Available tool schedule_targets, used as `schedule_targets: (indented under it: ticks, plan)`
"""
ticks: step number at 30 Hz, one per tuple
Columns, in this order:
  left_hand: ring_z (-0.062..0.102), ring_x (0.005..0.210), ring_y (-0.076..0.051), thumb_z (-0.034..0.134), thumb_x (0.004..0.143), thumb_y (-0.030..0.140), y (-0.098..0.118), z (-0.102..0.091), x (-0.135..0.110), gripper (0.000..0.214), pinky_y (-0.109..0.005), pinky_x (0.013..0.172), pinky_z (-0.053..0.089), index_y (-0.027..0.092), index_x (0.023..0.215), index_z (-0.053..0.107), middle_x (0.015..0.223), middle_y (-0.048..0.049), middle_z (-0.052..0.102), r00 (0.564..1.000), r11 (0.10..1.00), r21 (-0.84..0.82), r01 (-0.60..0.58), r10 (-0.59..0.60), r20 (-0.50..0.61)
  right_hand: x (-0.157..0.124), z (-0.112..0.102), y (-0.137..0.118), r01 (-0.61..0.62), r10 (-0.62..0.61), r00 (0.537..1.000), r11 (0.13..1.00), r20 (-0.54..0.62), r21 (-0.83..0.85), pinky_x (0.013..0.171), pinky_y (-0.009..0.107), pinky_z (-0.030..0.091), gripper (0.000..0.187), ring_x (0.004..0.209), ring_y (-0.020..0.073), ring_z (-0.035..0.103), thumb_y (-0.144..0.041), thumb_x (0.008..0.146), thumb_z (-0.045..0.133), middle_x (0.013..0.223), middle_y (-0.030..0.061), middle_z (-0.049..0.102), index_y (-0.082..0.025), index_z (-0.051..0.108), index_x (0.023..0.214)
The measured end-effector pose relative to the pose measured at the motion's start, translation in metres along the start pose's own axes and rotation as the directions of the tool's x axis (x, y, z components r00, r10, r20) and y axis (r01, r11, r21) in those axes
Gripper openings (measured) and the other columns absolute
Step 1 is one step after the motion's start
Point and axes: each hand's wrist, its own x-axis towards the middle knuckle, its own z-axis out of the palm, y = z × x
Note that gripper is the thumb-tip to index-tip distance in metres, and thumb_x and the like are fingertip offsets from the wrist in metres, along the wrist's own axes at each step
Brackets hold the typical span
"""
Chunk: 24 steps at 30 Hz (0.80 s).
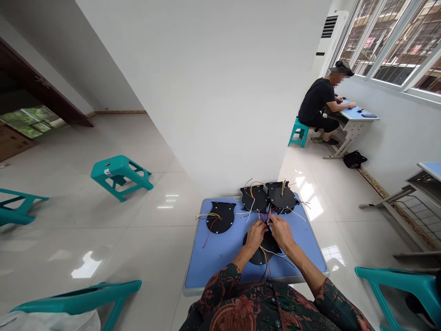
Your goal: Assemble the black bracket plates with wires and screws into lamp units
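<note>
My left hand (256, 234) and my right hand (281, 231) meet over the blue table (213, 269), their fingers pinched close together. Something small and dark seems to be between the fingertips, but I cannot make it out. Below them lies a black rounded plate (259, 259) with thin red, yellow, white and black wires, partly hidden by both hands. Just beyond the fingers are two more black plates, one at the back (254, 202) and one to its right (281, 196), with loose wires around them. Another black plate (222, 219) with wires lies apart on the left.
A white pillar (220, 101) rises directly behind the table. Green stools stand on the tiled floor, one left (120, 172), others nearer me. At the far right, a person in black (319, 99) sits at another desk (360, 110) beneath the windows.
</note>
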Motion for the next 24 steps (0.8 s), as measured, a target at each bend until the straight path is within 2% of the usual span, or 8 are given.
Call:
schedule_targets:
  ticks: [4, 7, 12, 16, 20, 24]
  plan:
    - [0.061, 0.108, -0.027, 0.048, 0.096, 0.008, 0.000, -0.002, -0.004, 0.024, -0.035, 0.087, 0.053, 0.020, 0.101, 0.068, 0.112, -0.0093, 0.066, 1.000, 0.999, 0.050, -0.003, 0.002, 0.021, -0.002, -0.001, 0.002, 0.081, -0.082, 0.997, 0.996, 0.011, 0.035, 0.082, 0.027, 0.046, 0.030, 0.097, 0.0207, 0.065, 0.002, 0.088, 0.047, 0.099, 0.0067, 0.072, -0.021, 0.064, 0.096]
    - [0.059, 0.110, -0.028, 0.045, 0.097, 0.008, 0.002, -0.001, -0.005, 0.027, -0.035, 0.084, 0.054, 0.022, 0.106, 0.066, 0.115, -0.0097, 0.064, 0.999, 0.996, 0.084, 0.007, -0.010, 0.032, -0.002, -0.002, 0.002, 0.118, -0.118, 0.993, 0.991, 0.001, 0.063, 0.084, 0.027, 0.047, 0.033, 0.098, 0.0205, 0.064, 0.004, 0.086, 0.046, 0.099, 0.0061, 0.071, -0.021, 0.064, 0.095]
    - [0.057, 0.110, -0.030, 0.046, 0.099, 0.009, 0.003, 0.001, -0.003, 0.023, -0.036, 0.083, 0.053, 0.020, 0.109, 0.063, 0.112, -0.0102, 0.063, 0.999, 0.994, 0.106, 0.000, -0.005, 0.049, -0.002, 0.003, 0.004, 0.094, -0.088, 0.994, 0.990, -0.059, 0.103, 0.079, 0.029, 0.048, 0.022, 0.091, 0.0212, 0.066, -0.009, 0.095, 0.048, 0.102, 0.0080, 0.071, -0.020, 0.063, 0.107]
    - [0.057, 0.109, -0.031, 0.047, 0.099, 0.010, 0.001, 0.003, 0.000, 0.018, -0.037, 0.085, 0.051, 0.017, 0.108, 0.061, 0.112, -0.0115, 0.062, 0.998, 0.994, 0.104, -0.019, 0.014, 0.056, -0.003, 0.006, 0.005, 0.072, -0.055, 0.990, 0.989, -0.130, 0.130, 0.077, 0.029, 0.048, 0.018, 0.087, 0.0214, 0.067, -0.014, 0.097, 0.048, 0.094, 0.0076, 0.072, -0.020, 0.064, 0.099]
    - [0.059, 0.106, -0.032, 0.048, 0.099, 0.010, 0.002, 0.005, 0.004, 0.014, -0.039, 0.085, 0.051, 0.015, 0.105, 0.060, 0.110, -0.0145, 0.062, 0.999, 0.994, 0.111, -0.017, 0.012, 0.049, -0.004, -0.004, 0.010, 0.061, -0.020, 0.972, 0.983, -0.235, 0.171, 0.082, 0.031, 0.049, 0.022, 0.088, 0.0215, 0.067, -0.020, 0.101, 0.042, 0.097, 0.0100, 0.072, -0.020, 0.065, 0.099]
    - [0.063, 0.103, -0.031, 0.049, 0.097, 0.007, 0.006, 0.011, 0.005, 0.015, -0.040, 0.085, 0.054, 0.012, 0.104, 0.061, 0.107, -0.0175, 0.064, 1.000, 0.993, 0.112, 0.023, -0.024, 0.016, -0.007, -0.015, 0.014, 0.070, 0.003, 0.951, 0.972, -0.309, 0.224, 0.078, 0.031, 0.050, 0.024, 0.080, 0.0203, 0.066, -0.026, 0.102, 0.043, 0.093, 0.0099, 0.072, -0.019, 0.065, 0.097]
